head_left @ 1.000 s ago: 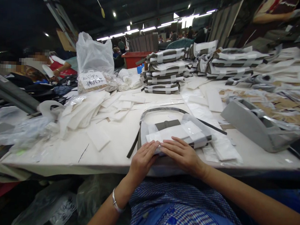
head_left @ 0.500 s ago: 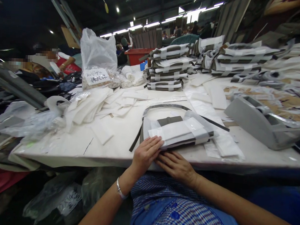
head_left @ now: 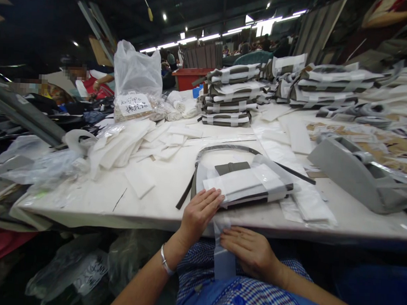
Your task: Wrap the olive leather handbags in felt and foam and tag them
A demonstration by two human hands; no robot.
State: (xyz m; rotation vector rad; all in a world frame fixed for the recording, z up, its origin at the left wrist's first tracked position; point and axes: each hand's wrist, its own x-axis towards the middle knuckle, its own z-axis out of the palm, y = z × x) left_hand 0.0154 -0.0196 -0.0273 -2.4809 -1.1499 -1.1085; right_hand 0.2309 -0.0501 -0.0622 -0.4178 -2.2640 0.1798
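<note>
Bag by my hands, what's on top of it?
White padding lies on the bag, with clear tape across the right part and the left hand at the near-left corner. Dark surface shows beyond it; what lies underneath is covered.

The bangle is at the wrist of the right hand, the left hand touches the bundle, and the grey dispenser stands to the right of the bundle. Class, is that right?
Not quite: the head view shows the bangle at the wrist of the left hand, not the right hand. The rest about the bundle and dispenser stands.
</note>
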